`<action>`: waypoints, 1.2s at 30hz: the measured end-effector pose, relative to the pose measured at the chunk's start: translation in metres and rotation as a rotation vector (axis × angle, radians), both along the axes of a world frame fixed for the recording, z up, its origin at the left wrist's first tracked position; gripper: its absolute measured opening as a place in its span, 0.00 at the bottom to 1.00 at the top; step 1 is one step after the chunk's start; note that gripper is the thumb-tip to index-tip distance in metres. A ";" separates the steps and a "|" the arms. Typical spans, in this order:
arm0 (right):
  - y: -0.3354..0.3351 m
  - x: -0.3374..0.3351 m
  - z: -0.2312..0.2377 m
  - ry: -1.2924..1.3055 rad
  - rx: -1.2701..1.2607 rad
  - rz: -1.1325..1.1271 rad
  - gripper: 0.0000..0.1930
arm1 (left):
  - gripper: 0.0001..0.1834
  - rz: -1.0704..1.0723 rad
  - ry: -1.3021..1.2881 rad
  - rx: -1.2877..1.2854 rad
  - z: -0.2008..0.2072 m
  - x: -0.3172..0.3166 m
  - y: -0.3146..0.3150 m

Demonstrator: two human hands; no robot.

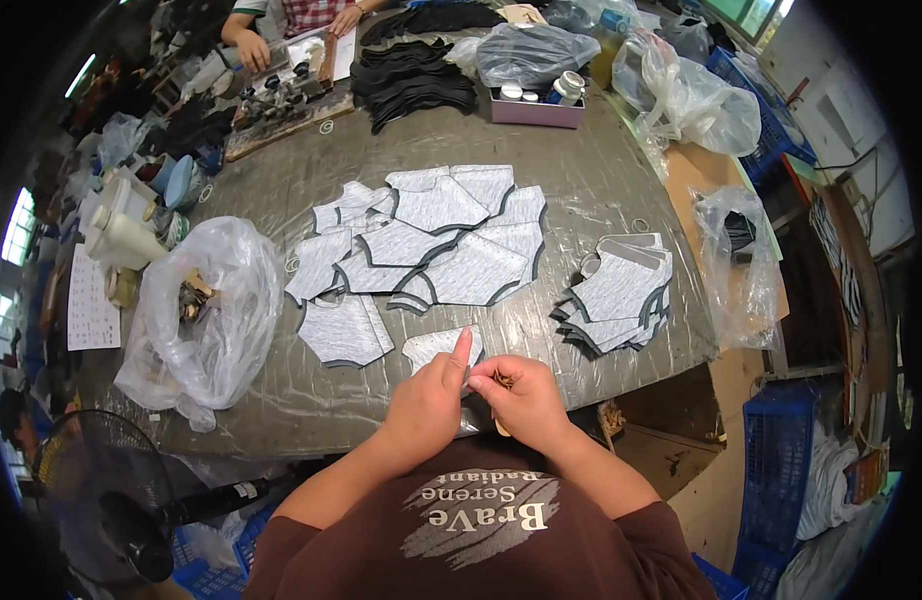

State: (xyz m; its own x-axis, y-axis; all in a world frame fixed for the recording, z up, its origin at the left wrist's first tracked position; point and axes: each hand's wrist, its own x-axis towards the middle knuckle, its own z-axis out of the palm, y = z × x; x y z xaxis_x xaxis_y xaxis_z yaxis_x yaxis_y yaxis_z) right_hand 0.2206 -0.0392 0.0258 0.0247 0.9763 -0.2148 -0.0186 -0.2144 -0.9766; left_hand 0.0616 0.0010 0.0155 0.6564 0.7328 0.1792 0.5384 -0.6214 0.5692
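My left hand (426, 403) is closed at the table's near edge on a light grey shoe-upper-like panel (436, 346), its thumb pointing up across it. My right hand (527, 393) meets it, thumb and finger pinched at the panel's right side. Inside the curled right fingers is a small tan, stick-like thing (502, 428); its kind is mostly hidden. Beyond my hands lies a loose spread of similar panels (441, 205) with dark edges. One separate panel (343, 328) rests at the left front of the spread. To the right sits a fanned stack of panels (621, 285).
A plastic bag (243, 340) with small brown pieces stands left on the table (541, 150). Behind are a purple box (537, 112) with bottles and stacks of black pieces (411, 85). A co-worker's hands (251, 50) are at the far left. A fan (106, 490) stands lower left.
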 end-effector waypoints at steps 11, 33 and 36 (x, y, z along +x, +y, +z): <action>0.001 0.001 -0.004 0.297 -0.143 0.045 0.03 | 0.35 -0.015 -0.188 -0.261 -0.009 0.000 -0.008; -0.055 0.060 -0.027 0.616 0.113 -0.374 0.05 | 0.07 -0.148 -0.629 -0.330 -0.001 -0.024 0.005; -0.060 0.066 -0.021 0.284 -0.075 -0.149 0.05 | 0.06 -0.155 -0.695 -0.558 0.002 -0.022 0.011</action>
